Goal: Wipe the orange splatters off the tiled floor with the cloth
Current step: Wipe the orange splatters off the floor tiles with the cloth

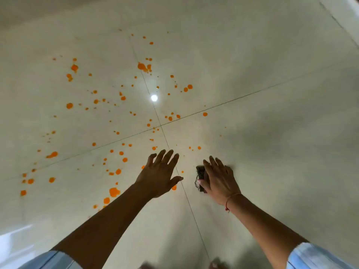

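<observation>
Dark cloth [201,174] is held in the right hand [219,181], the thumb pinching its edge; the left hand [160,173] is spread wide and holds nothing. Most orange splatters [114,191] lie further left on the tiled floor [272,133]. It seems better to press the cloth flat and pull the drops inward, not to smear them.
</observation>
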`<state>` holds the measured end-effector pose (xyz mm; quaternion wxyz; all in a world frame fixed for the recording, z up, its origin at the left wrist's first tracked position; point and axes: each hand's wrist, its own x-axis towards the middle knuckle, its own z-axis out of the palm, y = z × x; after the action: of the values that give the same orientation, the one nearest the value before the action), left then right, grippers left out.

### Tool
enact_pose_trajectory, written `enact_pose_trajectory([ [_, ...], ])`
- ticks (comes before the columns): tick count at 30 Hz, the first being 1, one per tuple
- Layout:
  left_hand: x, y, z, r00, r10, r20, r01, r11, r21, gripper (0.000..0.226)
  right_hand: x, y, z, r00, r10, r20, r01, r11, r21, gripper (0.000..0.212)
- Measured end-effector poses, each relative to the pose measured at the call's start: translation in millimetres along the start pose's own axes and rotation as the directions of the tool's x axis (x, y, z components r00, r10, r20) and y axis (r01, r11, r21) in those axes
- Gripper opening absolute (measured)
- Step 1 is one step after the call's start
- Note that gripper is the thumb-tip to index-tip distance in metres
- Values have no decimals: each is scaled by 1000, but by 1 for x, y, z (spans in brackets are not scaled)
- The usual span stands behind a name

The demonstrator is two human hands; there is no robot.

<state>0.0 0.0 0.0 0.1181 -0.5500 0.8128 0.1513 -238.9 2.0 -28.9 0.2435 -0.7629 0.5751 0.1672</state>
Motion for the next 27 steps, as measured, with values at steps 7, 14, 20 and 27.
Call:
enact_pose_trajectory([
  [7,73,-25,90,996,71,46,-75,992,97,80,41,41,116,987,-8,-160,-2,998,-63,67],
  [14,96,-38,109,989,147,30,-150,978,147,72,70,55,118,944,41,-328,-57,998,-38,64],
  [20,90,-52,109,984,174,-31,-165,968,188,67,84,24,117,903,228,-363,-221,973,61,65],
  [27,84,-64,107,991,126,-49,-112,967,228,73,135,31,82,838,373,-399,-329,928,175,72],
])
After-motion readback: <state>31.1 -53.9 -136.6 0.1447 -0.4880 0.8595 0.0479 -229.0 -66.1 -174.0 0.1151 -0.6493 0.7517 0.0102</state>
